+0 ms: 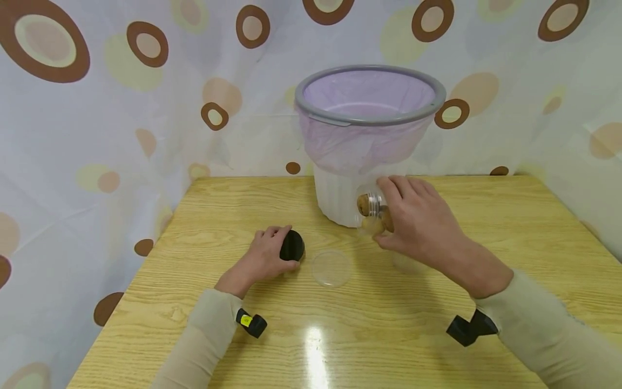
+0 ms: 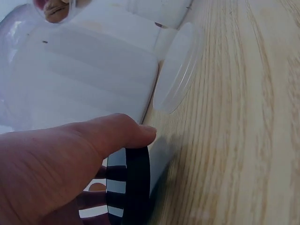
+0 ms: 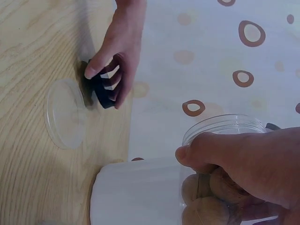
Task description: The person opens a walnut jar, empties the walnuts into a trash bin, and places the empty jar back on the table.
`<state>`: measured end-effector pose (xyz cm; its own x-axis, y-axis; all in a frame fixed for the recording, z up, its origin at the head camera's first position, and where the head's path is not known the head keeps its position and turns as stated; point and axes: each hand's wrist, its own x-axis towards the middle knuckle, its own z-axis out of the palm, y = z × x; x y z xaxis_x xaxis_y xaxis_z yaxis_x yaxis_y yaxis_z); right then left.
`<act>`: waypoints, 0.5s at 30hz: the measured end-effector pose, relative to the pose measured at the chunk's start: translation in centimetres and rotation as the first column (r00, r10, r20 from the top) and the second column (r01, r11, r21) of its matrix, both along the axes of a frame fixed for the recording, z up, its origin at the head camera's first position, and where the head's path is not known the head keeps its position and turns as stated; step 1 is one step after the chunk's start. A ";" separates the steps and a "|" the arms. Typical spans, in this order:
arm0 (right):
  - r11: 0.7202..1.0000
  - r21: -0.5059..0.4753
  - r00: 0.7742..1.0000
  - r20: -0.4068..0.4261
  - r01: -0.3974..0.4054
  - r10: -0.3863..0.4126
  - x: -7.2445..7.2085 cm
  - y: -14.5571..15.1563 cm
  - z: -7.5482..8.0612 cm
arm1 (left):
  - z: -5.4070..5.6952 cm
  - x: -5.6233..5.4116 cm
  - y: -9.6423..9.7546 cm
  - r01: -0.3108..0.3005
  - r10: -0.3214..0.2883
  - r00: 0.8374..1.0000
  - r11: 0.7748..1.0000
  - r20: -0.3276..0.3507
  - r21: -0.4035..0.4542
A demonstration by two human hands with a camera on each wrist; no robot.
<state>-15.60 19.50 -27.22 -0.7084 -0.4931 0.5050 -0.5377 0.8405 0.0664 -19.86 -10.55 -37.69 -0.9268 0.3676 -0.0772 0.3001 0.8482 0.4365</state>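
Observation:
My left hand (image 1: 264,258) grips a black round lid (image 1: 292,246) by its edge, tilted up just over the table, thumb on the near side and fingers on the far side. In my right hand (image 1: 420,219) is a clear jar (image 3: 222,123) with a threaded mouth, held tipped in the air in front of the bin. Several round brown nuts, which look like walnuts (image 3: 206,212), sit inside it; the palm hides part of the jar. Between the hands a clear flat disc-shaped cover (image 1: 331,268) lies on the wooden table.
A white bin (image 1: 335,197) with a grey rim and purple liner stands at the table's back. Below the right wrist a faint clear round thing (image 1: 407,265) is partly hidden. A spotted curtain (image 1: 252,140) hangs behind the wooden table (image 1: 272,346).

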 end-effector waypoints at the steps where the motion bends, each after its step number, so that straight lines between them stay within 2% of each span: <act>1: 1.000 0.002 1.000 0.002 0.003 -0.003 0.0 0.1 0.1 | -0.1 0.0 0.0 0.006 -0.006 1.000 1.000 0.006 -0.010; 7: 1.000 0.011 1.000 0.007 0.008 -0.008 0.1 0.5 0.9 | -0.4 0.0 0.0 0.020 -0.019 0.999 1.000 0.036 -0.011; 15: 1.000 0.011 0.999 0.034 0.021 -0.021 0.2 1.1 2.1 | -0.6 0.1 -0.1 0.038 -0.037 0.999 0.998 0.026 -0.057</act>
